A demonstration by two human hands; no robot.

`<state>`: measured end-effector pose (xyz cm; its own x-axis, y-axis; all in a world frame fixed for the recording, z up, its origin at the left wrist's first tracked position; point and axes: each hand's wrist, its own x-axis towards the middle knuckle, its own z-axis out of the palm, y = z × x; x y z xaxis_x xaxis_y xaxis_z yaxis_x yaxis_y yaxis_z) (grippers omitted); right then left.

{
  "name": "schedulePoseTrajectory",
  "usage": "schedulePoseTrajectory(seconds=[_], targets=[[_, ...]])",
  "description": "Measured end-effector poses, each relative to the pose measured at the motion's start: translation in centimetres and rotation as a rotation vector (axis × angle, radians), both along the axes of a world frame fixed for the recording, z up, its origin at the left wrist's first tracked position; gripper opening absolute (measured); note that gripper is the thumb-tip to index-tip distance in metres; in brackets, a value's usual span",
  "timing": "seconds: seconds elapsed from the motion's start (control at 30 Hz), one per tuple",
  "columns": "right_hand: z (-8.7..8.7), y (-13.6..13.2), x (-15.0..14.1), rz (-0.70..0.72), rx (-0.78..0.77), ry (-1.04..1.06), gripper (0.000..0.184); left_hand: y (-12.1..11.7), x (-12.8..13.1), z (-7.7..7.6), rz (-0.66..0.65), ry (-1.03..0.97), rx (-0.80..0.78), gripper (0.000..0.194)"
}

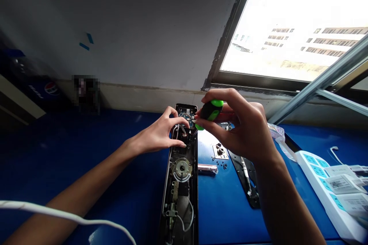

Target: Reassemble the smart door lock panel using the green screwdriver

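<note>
The right hand [241, 128] clamps a green-and-black screwdriver [211, 111] over the top of an opened door lock [181, 176], which lies lengthwise on a blue bench [86, 160]. The left hand [156, 134], close beside it, rests spread fingers on the lock.

**Head-worn camera looking forward and down over an opened lock**

One camera, worn on the person's head, looks forward and down along the opened electronic lock body [181, 168], which runs from the bottom edge up to the middle of the frame. The view is close and wide: the left hand [156, 132] and right hand [238, 130] sit just over the lock's far end, near the lens. Beyond the lock stands a grey wall [129, 26], up and to its right is a bright window [293, 26], and a blue tabletop [86, 168] spreads out on both sides.
</note>
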<state>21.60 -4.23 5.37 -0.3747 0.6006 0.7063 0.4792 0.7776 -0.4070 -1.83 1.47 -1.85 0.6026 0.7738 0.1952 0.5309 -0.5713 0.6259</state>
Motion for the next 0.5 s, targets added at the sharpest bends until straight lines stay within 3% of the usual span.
schedulePoseTrajectory(seconds=[0.27, 0.5], targets=[[0.1, 0.2, 0.1, 0.019, -0.021, -0.009, 0.041, -0.4, 0.0, 0.0, -0.017, 0.054, 0.025, 0.052], [0.7, 0.4, 1.1, 0.076, -0.095, -0.011, 0.045, -1.0, -0.2, 0.9, -0.023, 0.111, 0.017, 0.052]])
